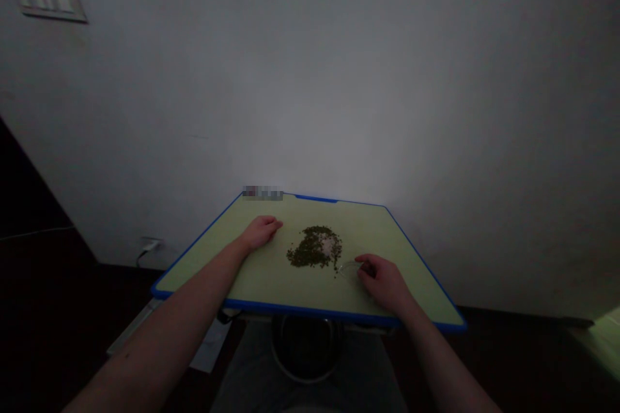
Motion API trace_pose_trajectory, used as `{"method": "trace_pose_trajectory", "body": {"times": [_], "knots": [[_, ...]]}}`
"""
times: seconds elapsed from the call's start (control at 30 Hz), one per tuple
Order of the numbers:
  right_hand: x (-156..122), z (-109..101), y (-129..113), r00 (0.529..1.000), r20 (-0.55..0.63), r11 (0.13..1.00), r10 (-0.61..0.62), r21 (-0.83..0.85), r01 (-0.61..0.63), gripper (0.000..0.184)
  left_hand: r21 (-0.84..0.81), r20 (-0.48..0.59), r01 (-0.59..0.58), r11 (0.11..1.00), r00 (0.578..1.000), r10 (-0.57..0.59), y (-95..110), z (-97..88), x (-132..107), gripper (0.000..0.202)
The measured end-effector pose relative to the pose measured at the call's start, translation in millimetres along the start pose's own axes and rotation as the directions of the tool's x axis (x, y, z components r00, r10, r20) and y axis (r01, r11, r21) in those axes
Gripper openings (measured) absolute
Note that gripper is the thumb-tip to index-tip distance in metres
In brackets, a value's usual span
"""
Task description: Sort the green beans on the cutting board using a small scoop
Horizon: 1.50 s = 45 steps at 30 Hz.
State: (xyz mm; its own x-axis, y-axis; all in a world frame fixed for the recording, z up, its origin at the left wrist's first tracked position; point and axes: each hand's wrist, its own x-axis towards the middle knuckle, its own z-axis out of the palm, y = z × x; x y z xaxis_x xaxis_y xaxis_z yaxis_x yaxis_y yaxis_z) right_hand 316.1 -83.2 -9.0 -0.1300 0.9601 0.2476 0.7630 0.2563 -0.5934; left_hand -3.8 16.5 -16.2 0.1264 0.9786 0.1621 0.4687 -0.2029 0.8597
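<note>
A heap of small dark green grains, beans by their look, lies spread on the pale yellow-green tabletop. On its right side sits a whitish patch of finer grains. My right hand grips a small clear dish, tilted low over the table at the heap's right edge; the fingers hide much of it. Left of the heap, my left hand rests on the tabletop with its fingers curled in and nothing visible in them.
Below the table's blue front edge, a dark round bowl sits on my lap. A grey wall stands right behind the table. White papers are at lower left, and a plug with a cable is at the wall.
</note>
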Motion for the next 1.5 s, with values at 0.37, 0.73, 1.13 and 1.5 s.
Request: {"method": "trace_pose_trajectory", "body": {"times": [0.37,0.73,1.13,1.5], "knots": [[5.5,-2.7,10.7,0.990,-0.126,0.995,0.063,-0.073,-0.073,0.031,0.034,0.001,-0.015,0.999,1.000,0.015,1.2,-0.9,-0.2,0.039],[6.8,7.9,-9.2,0.999,-0.035,0.998,-0.031,-0.059,0.029,0.029,0.024,0.008,-0.011,1.000,1.000,0.011,-1.0,0.1,1.6,0.040],[6.2,4.9,-9.4,0.998,0.001,0.998,-0.058,-0.013,0.058,0.029,0.001,0.000,-0.007,1.000,1.000,0.007,1.2,-0.9,-1.6,0.038],[-3.5,11.1,-15.2,0.996,0.056,0.997,-0.072,-0.004,0.072,0.027,0.008,0.015,-0.031,0.999,0.999,0.031,-3.3,-1.5,0.1,0.039]]}}
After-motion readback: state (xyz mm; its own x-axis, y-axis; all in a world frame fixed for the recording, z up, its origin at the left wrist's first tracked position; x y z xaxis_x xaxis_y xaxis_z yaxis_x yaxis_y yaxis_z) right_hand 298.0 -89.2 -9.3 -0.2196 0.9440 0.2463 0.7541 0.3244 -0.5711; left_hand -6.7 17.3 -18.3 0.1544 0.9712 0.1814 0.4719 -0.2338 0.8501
